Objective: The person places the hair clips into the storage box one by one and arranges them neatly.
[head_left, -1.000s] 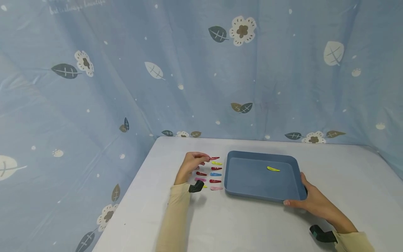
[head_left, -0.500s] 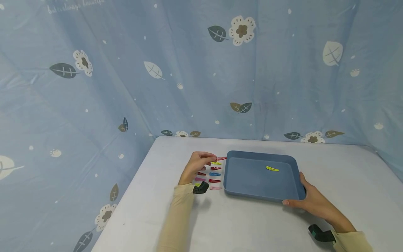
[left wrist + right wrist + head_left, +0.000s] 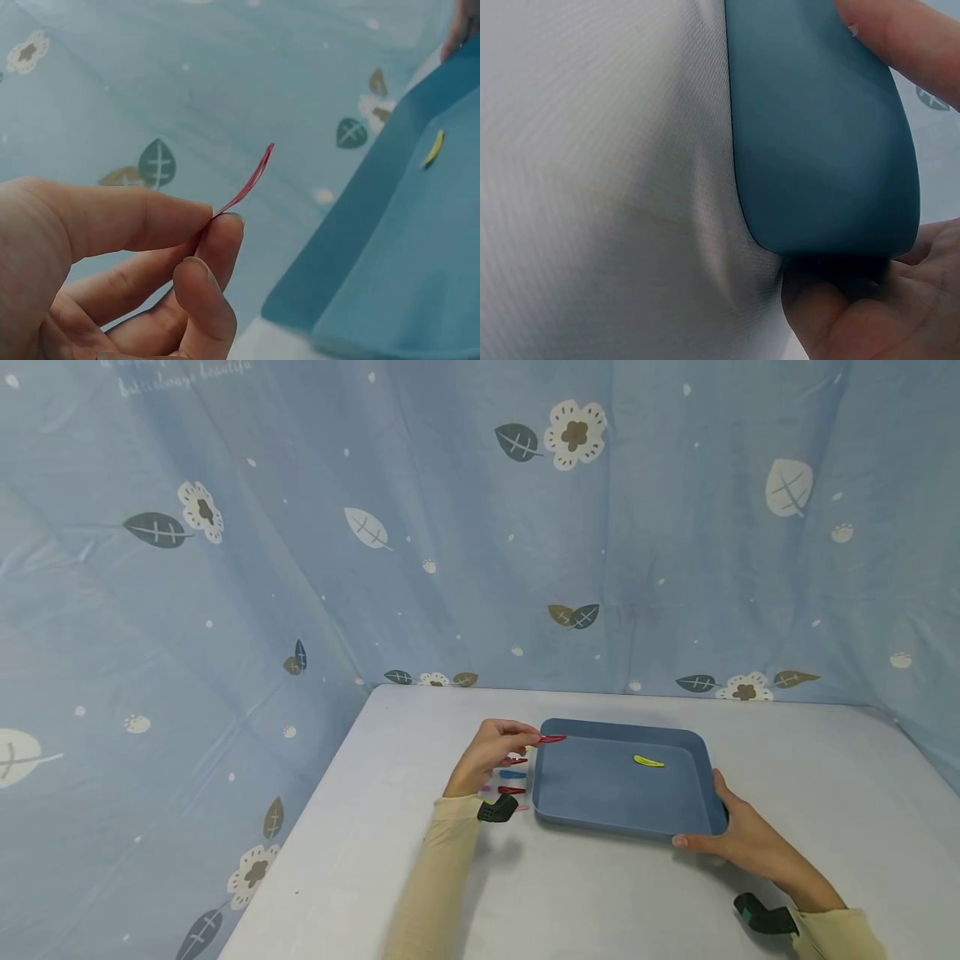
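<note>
Here the right hand (image 3: 738, 843) grips the near right corner of the blue tray (image 3: 600, 781), thumb on the rim and fingers curled beneath, steadying it on the white bench (image 3: 585, 893). The left hand (image 3: 491, 756) pinches a red hair clip (image 3: 551, 739) between thumb and fingertips, its free end poking over the tray's left rim. To do this well, I'd judge the clip should clear the wall fully before the pinch loosens, with the tray kept steady. Beside the left hand lie more clips (image 3: 513, 774); a yellow clip (image 3: 648, 762) rests inside the tray. Faint script tops the curtain (image 3: 183, 377), too small to read.
</note>
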`<control>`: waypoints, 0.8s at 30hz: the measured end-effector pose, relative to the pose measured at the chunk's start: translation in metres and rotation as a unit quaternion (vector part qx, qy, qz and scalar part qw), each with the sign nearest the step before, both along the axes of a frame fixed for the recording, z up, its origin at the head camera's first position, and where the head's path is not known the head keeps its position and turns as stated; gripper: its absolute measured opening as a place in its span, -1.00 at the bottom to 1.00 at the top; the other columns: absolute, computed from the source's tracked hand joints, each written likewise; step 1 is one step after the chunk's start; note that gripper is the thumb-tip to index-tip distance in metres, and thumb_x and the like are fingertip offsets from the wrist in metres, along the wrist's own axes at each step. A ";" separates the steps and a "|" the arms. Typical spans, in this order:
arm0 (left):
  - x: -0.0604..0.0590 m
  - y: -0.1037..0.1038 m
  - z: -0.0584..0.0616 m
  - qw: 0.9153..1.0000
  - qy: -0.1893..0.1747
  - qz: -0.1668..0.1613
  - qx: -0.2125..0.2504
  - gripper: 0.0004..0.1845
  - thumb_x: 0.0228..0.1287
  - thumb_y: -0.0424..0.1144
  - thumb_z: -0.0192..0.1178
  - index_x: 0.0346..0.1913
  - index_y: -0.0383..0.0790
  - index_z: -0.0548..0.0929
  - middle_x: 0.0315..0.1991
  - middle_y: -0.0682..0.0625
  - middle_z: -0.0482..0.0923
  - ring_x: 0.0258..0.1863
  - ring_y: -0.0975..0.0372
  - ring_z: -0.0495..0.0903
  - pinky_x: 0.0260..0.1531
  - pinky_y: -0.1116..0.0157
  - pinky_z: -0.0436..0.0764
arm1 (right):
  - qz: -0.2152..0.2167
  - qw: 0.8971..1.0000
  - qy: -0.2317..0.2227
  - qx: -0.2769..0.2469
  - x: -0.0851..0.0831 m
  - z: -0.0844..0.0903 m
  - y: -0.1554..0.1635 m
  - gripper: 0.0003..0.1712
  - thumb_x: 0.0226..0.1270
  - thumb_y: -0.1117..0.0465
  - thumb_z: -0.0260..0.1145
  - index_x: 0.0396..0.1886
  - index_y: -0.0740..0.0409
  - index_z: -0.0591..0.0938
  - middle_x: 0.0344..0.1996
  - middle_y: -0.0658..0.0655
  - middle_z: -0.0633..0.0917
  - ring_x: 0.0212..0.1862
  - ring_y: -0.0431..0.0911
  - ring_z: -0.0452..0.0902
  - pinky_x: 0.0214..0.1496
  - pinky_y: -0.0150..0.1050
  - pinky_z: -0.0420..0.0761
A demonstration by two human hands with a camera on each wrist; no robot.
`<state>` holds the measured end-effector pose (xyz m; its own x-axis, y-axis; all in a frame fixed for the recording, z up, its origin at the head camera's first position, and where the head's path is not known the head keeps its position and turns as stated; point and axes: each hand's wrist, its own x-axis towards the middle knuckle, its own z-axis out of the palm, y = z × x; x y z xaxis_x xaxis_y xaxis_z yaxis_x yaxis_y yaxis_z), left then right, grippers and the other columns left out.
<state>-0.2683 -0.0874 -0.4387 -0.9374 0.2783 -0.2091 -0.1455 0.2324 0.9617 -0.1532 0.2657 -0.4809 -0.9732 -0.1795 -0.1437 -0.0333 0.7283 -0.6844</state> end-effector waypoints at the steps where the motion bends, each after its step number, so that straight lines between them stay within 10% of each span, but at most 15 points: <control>1: 0.000 0.002 0.000 1.000 0.001 -0.002 0.000 -0.72 -0.20 0.03 0.26 -0.36 0.01 0.64 -0.29 -0.01 0.54 -0.20 -0.08 0.42 -0.33 0.06 0.42 | -0.001 1.000 0.002 0.002 0.000 0.000 0.000 0.28 -0.13 -0.15 0.26 0.18 0.16 -0.51 0.19 0.47 -0.19 0.13 0.39 -0.12 -0.12 0.22 0.18; 9: 0.007 0.021 0.016 0.999 0.018 -0.043 0.026 -0.76 -0.06 -0.10 0.20 -0.30 -0.12 0.63 -0.33 -0.09 0.54 -0.43 0.06 0.46 -0.77 0.38 0.29 | -0.003 1.000 -0.001 0.002 -0.001 -0.001 0.001 0.29 -0.14 -0.16 0.26 0.18 0.16 -0.52 0.19 0.47 -0.20 0.13 0.39 -0.14 -0.11 0.23 0.16; 24: -0.005 0.051 0.003 0.998 0.013 -0.055 0.042 -0.75 -0.17 -0.02 0.25 -0.37 -0.03 0.64 -0.35 0.04 0.57 -0.25 -0.13 0.40 -0.77 0.33 0.22 | 0.004 1.000 0.000 -0.002 -0.002 -0.003 0.004 0.28 -0.13 -0.15 0.26 0.18 0.14 -0.52 0.18 0.48 -0.17 0.12 0.39 -0.11 -0.13 0.20 0.20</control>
